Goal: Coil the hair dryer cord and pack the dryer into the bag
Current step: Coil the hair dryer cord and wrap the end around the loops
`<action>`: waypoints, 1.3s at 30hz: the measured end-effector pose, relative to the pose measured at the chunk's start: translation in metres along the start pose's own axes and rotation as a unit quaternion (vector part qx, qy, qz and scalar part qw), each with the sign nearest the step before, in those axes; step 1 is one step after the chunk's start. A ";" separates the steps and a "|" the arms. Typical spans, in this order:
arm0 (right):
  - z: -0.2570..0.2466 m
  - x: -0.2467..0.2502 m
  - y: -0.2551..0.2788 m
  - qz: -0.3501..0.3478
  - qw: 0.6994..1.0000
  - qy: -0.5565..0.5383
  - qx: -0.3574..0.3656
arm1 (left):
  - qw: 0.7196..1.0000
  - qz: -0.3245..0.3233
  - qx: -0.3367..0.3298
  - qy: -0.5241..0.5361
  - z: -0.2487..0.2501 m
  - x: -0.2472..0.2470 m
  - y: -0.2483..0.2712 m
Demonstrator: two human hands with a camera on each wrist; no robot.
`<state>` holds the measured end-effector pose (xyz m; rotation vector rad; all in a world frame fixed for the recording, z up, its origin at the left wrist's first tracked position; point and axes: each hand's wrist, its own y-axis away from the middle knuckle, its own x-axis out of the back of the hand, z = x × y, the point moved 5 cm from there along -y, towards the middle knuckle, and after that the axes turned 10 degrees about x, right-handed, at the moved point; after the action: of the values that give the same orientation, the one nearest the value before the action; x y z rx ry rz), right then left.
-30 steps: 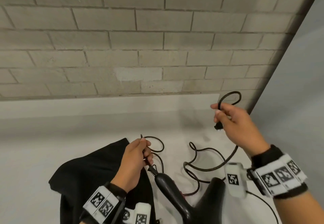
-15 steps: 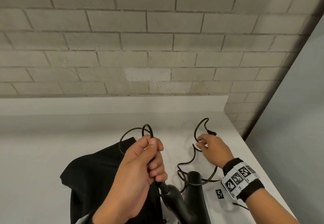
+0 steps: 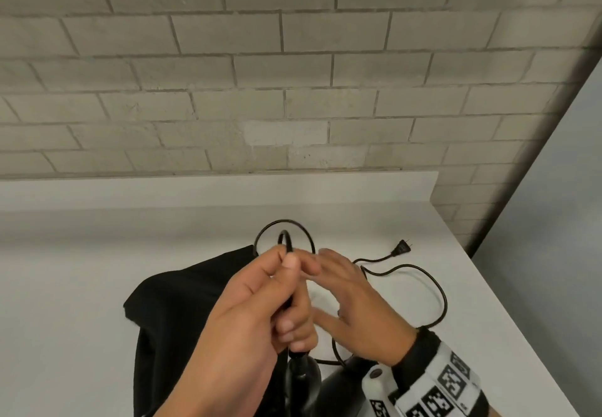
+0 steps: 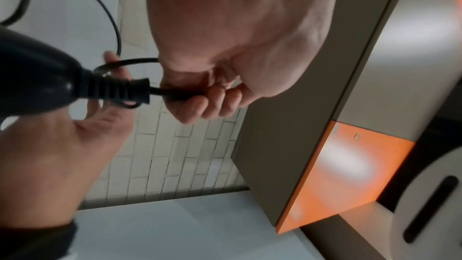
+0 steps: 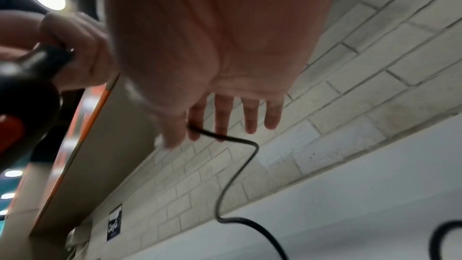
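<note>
My left hand [image 3: 288,273] is raised over the counter and grips loops of the black cord [image 3: 285,230], fingers curled round it just past the strain relief [image 4: 117,90]. The black hair dryer [image 3: 303,380] hangs below that hand, its handle [image 4: 37,78] at the left in the left wrist view. Close behind is my right hand [image 3: 345,286], its fingers [image 5: 250,114] straight and spread, with the cord [image 5: 240,165] running off between thumb and forefinger. The plug [image 3: 402,247] lies on the counter. Under my left arm lies the black bag [image 3: 182,302].
A white counter [image 3: 81,286] meets a pale brick wall [image 3: 293,90] at the back, and its right edge [image 3: 508,302] drops off beside a grey panel. Slack cord [image 3: 436,292] loops across the counter to the right. An orange-edged cabinet [image 4: 337,165] hangs overhead.
My right hand has let go of the plug end, which now lies on the counter, and has moved left beside my left hand. The left hand has risen, holding more loops.
</note>
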<state>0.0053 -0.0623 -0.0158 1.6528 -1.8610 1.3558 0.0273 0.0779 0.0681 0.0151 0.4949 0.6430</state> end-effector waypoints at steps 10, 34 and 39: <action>0.060 0.059 0.020 0.126 0.989 0.034 -0.064 | 0.971 0.123 -0.061 0.196 0.017 0.063 0.016; -0.102 0.075 0.048 0.022 0.963 0.248 0.101 | 0.965 0.173 -0.194 -0.025 0.010 0.053 0.012; -0.127 0.080 0.031 -0.047 0.972 0.188 0.133 | 0.969 0.143 -0.193 -0.055 0.005 0.047 0.011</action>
<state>-0.0894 -0.0141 0.0942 1.4459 -1.4199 1.7921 0.0556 0.1147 0.0532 -0.2478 0.2551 1.0092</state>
